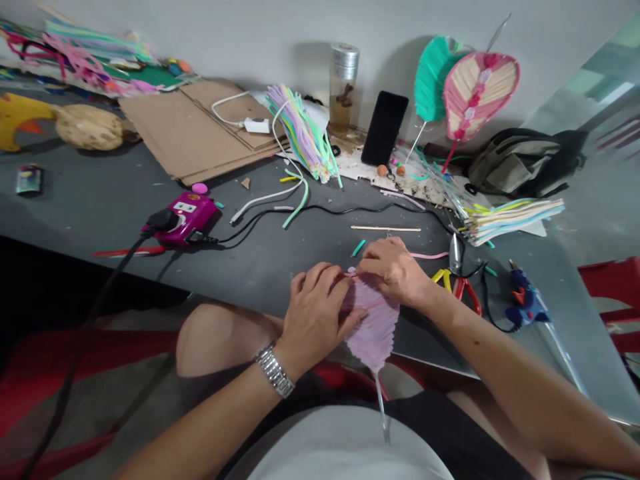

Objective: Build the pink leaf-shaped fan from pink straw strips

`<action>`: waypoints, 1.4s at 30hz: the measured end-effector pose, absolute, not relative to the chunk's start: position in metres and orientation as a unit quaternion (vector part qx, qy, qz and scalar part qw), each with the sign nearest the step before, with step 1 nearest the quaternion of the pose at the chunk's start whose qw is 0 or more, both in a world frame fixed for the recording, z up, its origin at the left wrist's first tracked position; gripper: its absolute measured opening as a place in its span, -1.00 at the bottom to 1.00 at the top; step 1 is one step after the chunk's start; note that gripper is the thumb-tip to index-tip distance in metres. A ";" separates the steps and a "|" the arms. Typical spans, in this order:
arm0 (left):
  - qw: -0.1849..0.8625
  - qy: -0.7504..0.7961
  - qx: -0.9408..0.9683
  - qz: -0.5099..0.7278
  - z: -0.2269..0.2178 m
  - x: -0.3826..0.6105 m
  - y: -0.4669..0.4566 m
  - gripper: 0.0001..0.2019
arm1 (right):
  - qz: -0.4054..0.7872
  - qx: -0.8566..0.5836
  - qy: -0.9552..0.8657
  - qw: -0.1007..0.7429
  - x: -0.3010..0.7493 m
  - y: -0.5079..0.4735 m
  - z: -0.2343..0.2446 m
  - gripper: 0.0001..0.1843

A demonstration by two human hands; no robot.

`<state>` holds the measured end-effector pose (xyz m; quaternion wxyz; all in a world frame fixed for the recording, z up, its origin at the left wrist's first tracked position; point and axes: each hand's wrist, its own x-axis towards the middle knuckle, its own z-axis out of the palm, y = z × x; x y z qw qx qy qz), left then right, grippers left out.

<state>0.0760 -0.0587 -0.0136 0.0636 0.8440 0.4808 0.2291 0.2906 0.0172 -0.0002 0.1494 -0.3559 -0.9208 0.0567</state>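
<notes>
A lilac pipe-cleaner fan [374, 327], leaf-shaped with jagged edges, rests at the table's front edge. Its pale stick handle [381, 403] points down toward my lap. My left hand [317, 310] grips the fan's left side near the top, thumb lying across the front and fingers curled at the edge. At the top right, my right hand [395, 270] has its fingers bent down onto the fan's upper edge. A small lilac tip [351, 271] shows between both hands. My right fingertips are partly hidden.
Pliers [457, 280] and a blue glue gun [527, 300] lie right. A purple power socket [183, 219] with black cables sits left. Behind are pipe-cleaner bundles [305, 137], cardboard [200, 133], a phone [385, 127], a bottle [344, 87] and two finished fans [483, 97].
</notes>
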 end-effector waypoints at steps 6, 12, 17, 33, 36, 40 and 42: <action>0.063 0.479 0.845 0.228 -0.014 0.075 -0.059 -0.53 | 0.075 -0.334 -0.928 0.147 0.293 0.013 -0.002 -0.66; 0.069 0.481 0.845 0.224 -0.013 0.075 -0.058 -0.53 | 0.090 -0.325 -0.930 0.149 0.292 0.014 -0.002 -0.70; 0.061 0.495 0.825 0.266 -0.018 0.076 -0.059 -0.37 | 0.102 -0.326 -0.927 0.153 0.292 0.012 -0.001 -0.71; 0.053 0.558 0.789 0.252 -0.018 0.078 -0.058 -0.67 | 0.082 -0.328 -0.927 0.166 0.292 0.012 -0.005 -0.72; 0.052 0.555 0.796 0.235 -0.014 0.079 -0.057 -0.74 | 0.074 -0.321 -0.930 0.165 0.293 0.011 -0.007 -0.71; 0.049 0.547 0.804 0.229 -0.015 0.079 -0.057 -0.76 | 0.073 -0.338 -0.923 0.170 0.295 0.008 -0.008 -0.73; 0.051 0.547 0.806 0.221 -0.015 0.079 -0.056 -0.77 | 0.078 -0.346 -0.918 0.178 0.295 0.007 -0.009 -0.75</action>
